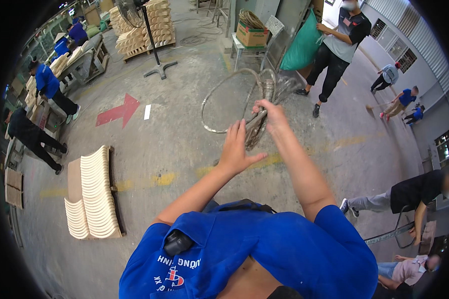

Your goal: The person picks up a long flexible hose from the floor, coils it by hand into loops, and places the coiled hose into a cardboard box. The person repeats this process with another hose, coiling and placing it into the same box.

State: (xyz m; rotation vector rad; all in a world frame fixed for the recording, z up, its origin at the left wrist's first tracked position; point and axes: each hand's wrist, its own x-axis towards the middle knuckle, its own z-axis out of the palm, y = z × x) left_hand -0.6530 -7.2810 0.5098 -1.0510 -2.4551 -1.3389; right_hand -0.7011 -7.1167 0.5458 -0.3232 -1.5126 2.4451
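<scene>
My right hand (273, 114) is closed round a bundle of greyish-brown cord (269, 89), which could be rope or cable. One large loop swings out to the left of the bundle, and more strands hang below my fist. The strands at the right side are smeared by motion. Just left of the bundle, my left hand (234, 153) is open, with its thumb spread and its fingers stretched toward the cord. Its fingertips lie close to the cord; whether they touch it I cannot tell.
Ahead stand a chair (273, 30) bearing a box (252, 36) of coiled cord and a pedestal fan (157, 55). A person (341, 37) with a green sack (302, 45) is at the far right. Curved wooden pieces (97, 194) lie stacked at left. Other people work on both sides.
</scene>
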